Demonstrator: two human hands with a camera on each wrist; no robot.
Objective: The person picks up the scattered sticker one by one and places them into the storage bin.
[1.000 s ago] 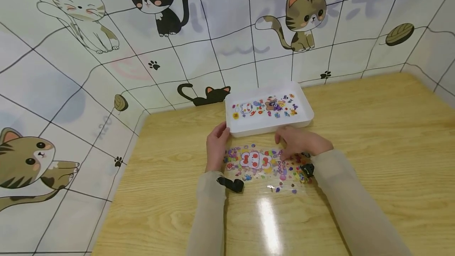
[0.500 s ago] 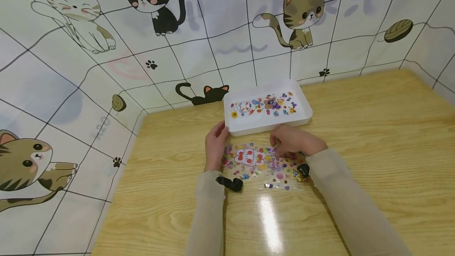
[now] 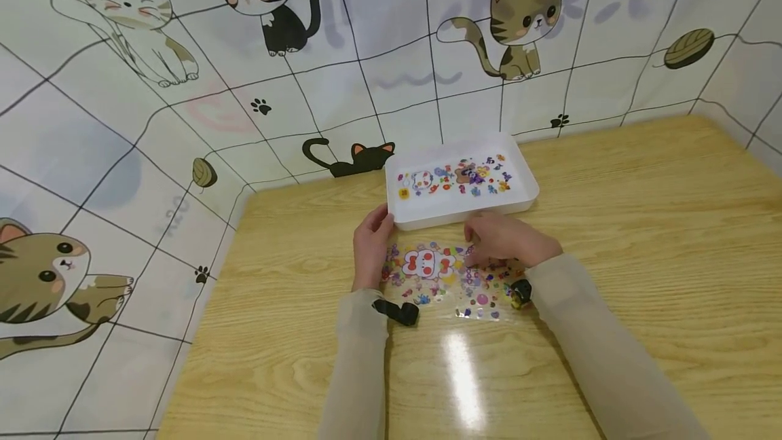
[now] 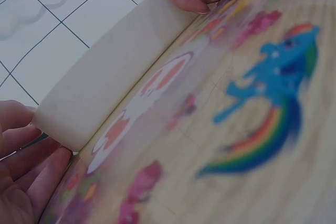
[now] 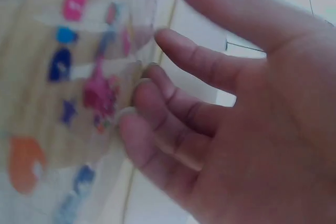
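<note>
A clear sticker sheet (image 3: 436, 284) with a rabbit face and several small coloured figures lies on the wooden table. Directly behind it stands a shallow white tray (image 3: 461, 206), whose inside shows more small colourful pictures. At the tray's front left corner, my left hand (image 3: 369, 250) rests with its fingertips against the tray wall (image 4: 100, 77). My right hand (image 3: 504, 240) is at the sheet's far edge, close to the tray's front. Its thumb and index finger are apart, and loosely bent fingers (image 5: 173, 145) touch the sheet's edge in the right wrist view.
A black wrist strap (image 3: 397, 311) sits on the left sleeve, and a black device (image 3: 520, 292) on the right wrist. The table (image 3: 641, 257) backs onto a white wall covering (image 3: 409, 39) printed with cartoon cats and grid lines.
The right hand has moved slightly left, and the sticker sheet has shifted a little left with it. My left hand and the tray keep their places.
</note>
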